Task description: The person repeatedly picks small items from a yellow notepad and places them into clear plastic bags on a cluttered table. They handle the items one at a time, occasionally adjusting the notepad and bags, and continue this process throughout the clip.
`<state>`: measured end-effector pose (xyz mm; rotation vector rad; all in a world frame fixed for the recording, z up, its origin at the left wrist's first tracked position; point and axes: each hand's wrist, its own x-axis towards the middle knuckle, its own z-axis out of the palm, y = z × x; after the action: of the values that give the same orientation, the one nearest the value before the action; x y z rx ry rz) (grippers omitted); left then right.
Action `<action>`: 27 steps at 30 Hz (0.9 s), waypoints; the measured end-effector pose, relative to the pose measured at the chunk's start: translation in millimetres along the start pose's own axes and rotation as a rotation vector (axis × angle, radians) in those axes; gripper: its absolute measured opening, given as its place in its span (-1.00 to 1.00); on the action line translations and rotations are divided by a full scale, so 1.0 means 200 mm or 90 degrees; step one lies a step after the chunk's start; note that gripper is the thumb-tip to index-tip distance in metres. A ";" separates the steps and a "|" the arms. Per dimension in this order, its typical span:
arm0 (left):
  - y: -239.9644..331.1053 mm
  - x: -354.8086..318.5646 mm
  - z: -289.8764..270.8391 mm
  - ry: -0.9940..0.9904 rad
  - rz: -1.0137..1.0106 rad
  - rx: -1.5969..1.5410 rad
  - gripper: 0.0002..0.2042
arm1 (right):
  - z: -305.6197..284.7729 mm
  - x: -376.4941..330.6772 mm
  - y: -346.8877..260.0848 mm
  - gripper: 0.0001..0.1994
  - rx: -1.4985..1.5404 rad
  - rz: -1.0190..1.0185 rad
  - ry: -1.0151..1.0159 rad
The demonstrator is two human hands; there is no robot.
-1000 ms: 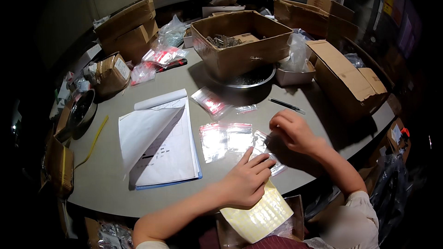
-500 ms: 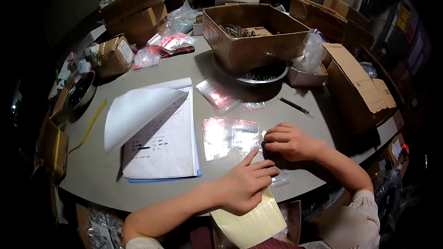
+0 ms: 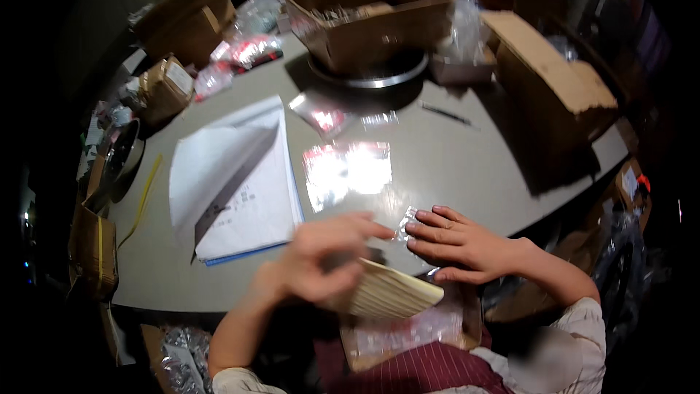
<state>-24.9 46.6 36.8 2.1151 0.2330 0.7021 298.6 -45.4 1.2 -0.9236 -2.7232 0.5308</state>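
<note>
My left hand point(image 3: 324, 259), smeared by motion, is above the table's near edge with its fingers closed on a pale yellow sheet of stickers point(image 3: 399, 293). The sheet bends and hangs below the hand; my index finger points right, beside a small clear plastic bag point(image 3: 406, 222). My right hand point(image 3: 467, 244) lies flat over part of that bag, fingers stretched out. Beyond my hands, shiny clear zip bags point(image 3: 348, 171) with red top edges lie on the table. To the left is a stack of papers point(image 3: 251, 197) with its top sheet curled over, on a blue board.
A cardboard box point(image 3: 372, 29) of metal parts sits over a metal bowl point(image 3: 372, 82) at the back. A pen point(image 3: 446, 113) lies front right of it. More boxes point(image 3: 547, 73) stand right. Far left are a yellow strip point(image 3: 142, 201) and another bowl point(image 3: 127, 149).
My left hand has lifted and moved left, raising and bending the sticker sheet. My right hand has flattened from a pinch onto the small bag. The whole view has shifted.
</note>
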 end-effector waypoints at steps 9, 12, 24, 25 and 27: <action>0.11 -0.38 0.09 0.342 -0.202 -0.112 -0.90 | 0.15 -0.09 -0.23 -0.68 0.298 -0.046 0.307; 0.12 -0.38 0.20 0.392 -0.157 -0.037 -0.92 | -0.02 0.04 -0.30 -0.50 0.536 0.145 0.188; 0.18 -0.29 0.29 0.337 -0.431 -0.280 -0.70 | 0.05 0.25 -0.22 -0.67 0.539 0.214 0.273; 0.17 -0.29 0.30 0.348 -0.398 -0.267 -0.67 | 0.06 0.27 -0.21 -0.66 0.550 0.200 0.286; 0.11 -0.33 0.32 0.343 -0.388 -0.266 -0.59 | 0.07 0.28 -0.19 -0.62 0.574 0.174 0.314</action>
<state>-45.1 -37.3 -0.7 1.3192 0.8963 0.8385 229.7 -42.2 7.6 -0.9680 -1.6376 1.2370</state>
